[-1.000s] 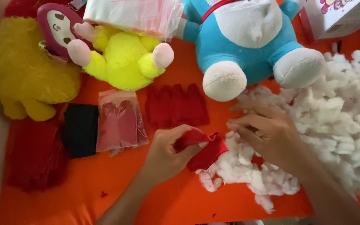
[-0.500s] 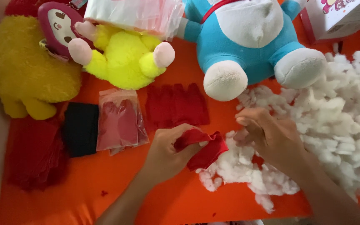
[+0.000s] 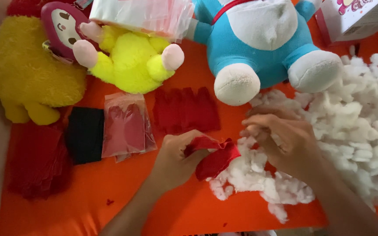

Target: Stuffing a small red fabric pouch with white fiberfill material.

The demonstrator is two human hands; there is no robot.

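Left hand (image 3: pixel 176 159) pinches red fabric pouch (image 3: pixel 215 157), opening held up twd right hand for filling. Right hand (image 3: pixel 285 140), fingers bunched on a tuft, sits in white stuffing pile (image 3: pixel 355 126) just right of pouch.

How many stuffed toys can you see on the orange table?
3: a fuzzy yellow one at far left, a bright yellow one with pink paws beside it, and a blue and white one at top right. More could be hidden.
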